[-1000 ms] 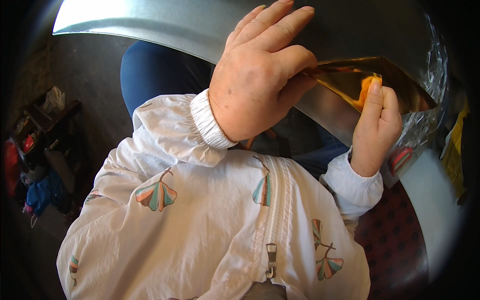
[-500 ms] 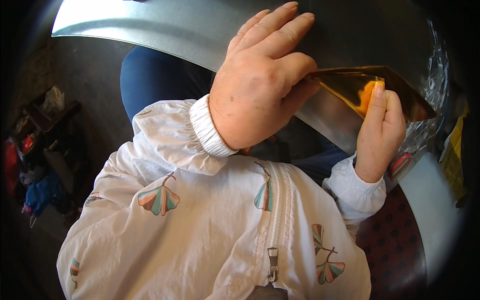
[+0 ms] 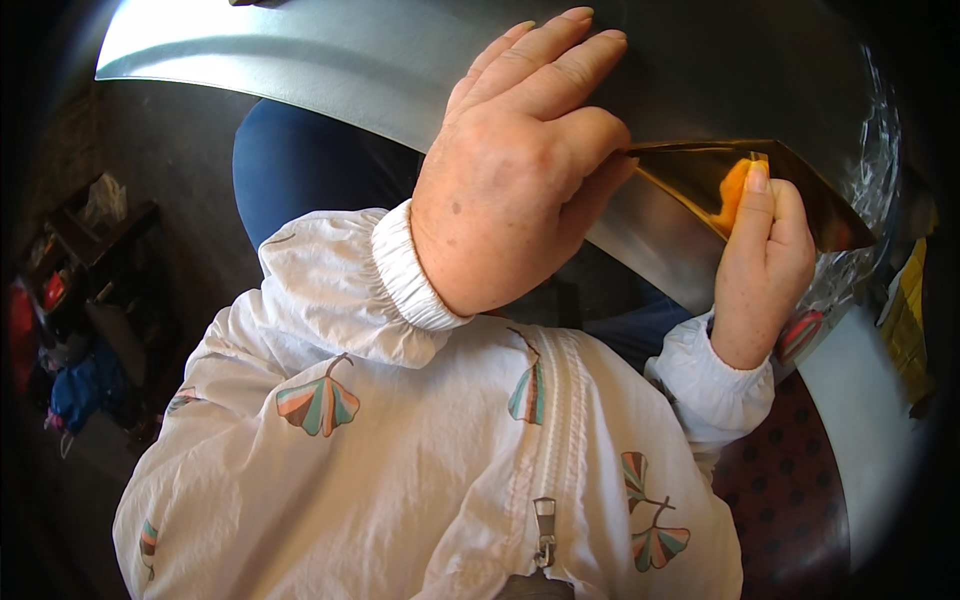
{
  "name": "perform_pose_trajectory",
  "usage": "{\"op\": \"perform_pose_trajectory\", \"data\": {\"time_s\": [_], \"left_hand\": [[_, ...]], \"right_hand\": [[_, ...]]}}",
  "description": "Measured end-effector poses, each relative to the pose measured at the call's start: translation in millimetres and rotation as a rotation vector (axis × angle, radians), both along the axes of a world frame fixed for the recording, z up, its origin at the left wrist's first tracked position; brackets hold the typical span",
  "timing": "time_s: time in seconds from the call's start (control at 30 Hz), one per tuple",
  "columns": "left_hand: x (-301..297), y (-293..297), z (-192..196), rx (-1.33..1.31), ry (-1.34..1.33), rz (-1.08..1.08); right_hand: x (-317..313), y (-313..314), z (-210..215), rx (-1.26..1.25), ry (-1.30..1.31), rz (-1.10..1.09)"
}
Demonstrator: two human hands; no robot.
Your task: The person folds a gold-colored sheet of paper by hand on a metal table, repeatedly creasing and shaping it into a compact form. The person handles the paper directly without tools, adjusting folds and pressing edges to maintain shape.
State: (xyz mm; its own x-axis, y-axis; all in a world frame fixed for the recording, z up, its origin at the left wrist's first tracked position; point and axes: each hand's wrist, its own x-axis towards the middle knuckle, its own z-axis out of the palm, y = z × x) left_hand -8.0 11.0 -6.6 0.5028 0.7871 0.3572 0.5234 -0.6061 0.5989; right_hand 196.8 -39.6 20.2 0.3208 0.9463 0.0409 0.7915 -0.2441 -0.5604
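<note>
A shiny gold foil bag (image 3: pixel 808 198) is stretched between my two hands above the table's near edge, its mouth parted into a narrow triangle. My left hand (image 3: pixel 512 195), large in the middle of the view, pinches the bag's left corner between thumb and index finger; its other fingers reach out over the tabletop. My right hand (image 3: pixel 762 265) grips the near side of the bag, thumb on the outside. A bright orange patch shows on the foil beside that thumb; I cannot tell whether it is a reflection. The bag's contents, if any, are hidden.
The grey tabletop (image 3: pixel 290 55) curves across the upper part. Crumpled clear plastic (image 3: pixel 872 165) lies at its right side, with a yellow piece (image 3: pixel 905 315) beyond. A red item (image 3: pixel 800 335) is by my right wrist. Clutter with a blue bundle (image 3: pixel 85 392) stands lower left.
The pose is nearly the same. My left hand and wrist have shifted slightly left, and the bag has tilted a little, changing the gleam on its foil.
</note>
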Motion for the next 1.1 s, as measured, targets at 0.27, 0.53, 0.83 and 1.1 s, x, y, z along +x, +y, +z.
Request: {"op": "perform_pose_trajectory", "data": {"time_s": [0.27,0.53,0.83,1.1], "left_hand": [[5,1,-7,0.066,0.127,0.023],[3,12,-29,0.242,0.003,0.046],[16,-4,3,0.016,0.059,0.041],[35,-12,5,-0.128,0.213,-0.391]], "right_hand": [[-1,4,1,-0.013,0.054,-0.032],[-3,9,4,-0.070,0.006,-0.036],[-3,12,7,-0.135,-0.089,-0.017],[-4,14,9,-0.169,-0.194,-0.005]]}}
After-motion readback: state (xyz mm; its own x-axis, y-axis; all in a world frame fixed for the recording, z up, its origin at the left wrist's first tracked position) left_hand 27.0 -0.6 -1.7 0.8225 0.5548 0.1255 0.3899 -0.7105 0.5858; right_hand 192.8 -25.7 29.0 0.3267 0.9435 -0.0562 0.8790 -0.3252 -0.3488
